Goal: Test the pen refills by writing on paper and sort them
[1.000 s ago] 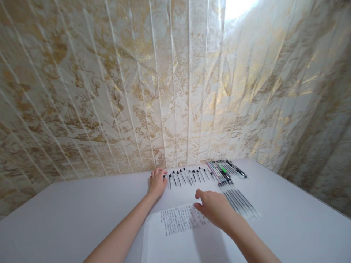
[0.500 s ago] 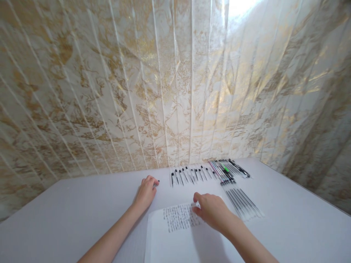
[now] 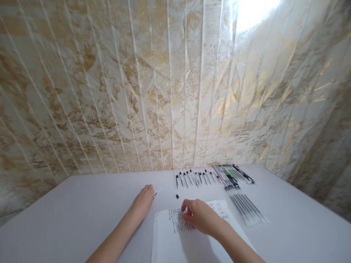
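My left hand (image 3: 144,199) rests on the table with its fingers curled around a slim clear pen (image 3: 158,191). Only one end of that pen sticks out past the fingers, and the hand covers the remainder. Over the written sheet of paper (image 3: 167,243) hovers my right hand (image 3: 201,216), thumb and index finger bent toward each other with a small gap, nothing visible between them. A small black pen cap (image 3: 177,196) lies on the table just beyond the paper's top edge, ahead of the right fingertips.
Several clear pens with black caps (image 3: 196,179) lie in a row at the back. Right of them is a cluster of coloured and black pens (image 3: 229,175). Several dark refills (image 3: 248,208) lie side by side nearer me. A gold-patterned curtain (image 3: 164,91) hangs behind the white table (image 3: 82,212).
The black cap now lies loose on the table where none showed before. My right hand has shifted left over the writing. A pen end shows beyond my left fingers; the view has turned slightly.
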A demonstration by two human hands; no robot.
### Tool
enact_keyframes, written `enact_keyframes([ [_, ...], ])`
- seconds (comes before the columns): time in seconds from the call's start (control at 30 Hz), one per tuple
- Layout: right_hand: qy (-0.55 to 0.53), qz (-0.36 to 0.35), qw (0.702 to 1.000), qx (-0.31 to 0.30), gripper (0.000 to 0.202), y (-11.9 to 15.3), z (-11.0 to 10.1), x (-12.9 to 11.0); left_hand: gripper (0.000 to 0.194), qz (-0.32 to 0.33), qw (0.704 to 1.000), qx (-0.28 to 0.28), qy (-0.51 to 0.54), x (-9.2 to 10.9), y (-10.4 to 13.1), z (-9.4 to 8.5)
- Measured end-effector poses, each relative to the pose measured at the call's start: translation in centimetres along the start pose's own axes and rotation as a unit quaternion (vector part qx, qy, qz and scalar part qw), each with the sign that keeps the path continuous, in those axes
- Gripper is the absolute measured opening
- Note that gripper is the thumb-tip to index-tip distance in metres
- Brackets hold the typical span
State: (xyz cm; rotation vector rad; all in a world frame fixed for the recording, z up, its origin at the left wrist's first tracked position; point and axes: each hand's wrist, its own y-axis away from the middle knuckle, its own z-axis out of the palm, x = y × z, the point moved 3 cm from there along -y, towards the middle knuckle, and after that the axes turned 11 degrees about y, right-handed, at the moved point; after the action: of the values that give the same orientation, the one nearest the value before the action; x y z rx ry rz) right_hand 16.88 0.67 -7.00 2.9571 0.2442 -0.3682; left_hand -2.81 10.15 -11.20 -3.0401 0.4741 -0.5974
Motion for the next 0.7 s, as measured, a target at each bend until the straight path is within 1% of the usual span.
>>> enact_keyframes([
  [0.1, 0.000, 0.011, 0.999, 0.030, 0.020, -1.2, 0.2, -0.2, 0.023, -0.026, 0.999, 0.003, -0.040, 0.5, 0.4, 0.3],
  [0.2, 0.016, 0.033, 0.997, 0.065, 0.023, -2.5, 1.1, 0.0, 0.030, -0.045, 0.996, 0.014, -0.078, 1.0, 0.8, 0.8],
  [0.37, 0.051, 0.067, 0.989, 0.123, 0.030, -3.7, 2.4, 1.4, 0.037, -0.036, 0.993, 0.028, -0.113, 1.3, 1.6, 1.1],
  [0.53, 0.083, 0.073, 0.982, 0.152, 0.034, -4.1, 2.7, 2.3, 0.030, -0.022, 0.992, 0.035, -0.123, 1.1, 1.8, 1.2],
  [0.63, 0.099, 0.075, 0.980, 0.154, 0.037, -4.4, 3.0, 2.5, 0.024, -0.011, 0.991, 0.041, -0.125, 1.2, 1.6, 1.7],
  [0.7, 0.106, 0.076, 0.980, 0.151, 0.034, -4.7, 3.3, 2.6, 0.021, -0.005, 0.991, 0.043, -0.127, 1.4, 1.5, 2.0],
])
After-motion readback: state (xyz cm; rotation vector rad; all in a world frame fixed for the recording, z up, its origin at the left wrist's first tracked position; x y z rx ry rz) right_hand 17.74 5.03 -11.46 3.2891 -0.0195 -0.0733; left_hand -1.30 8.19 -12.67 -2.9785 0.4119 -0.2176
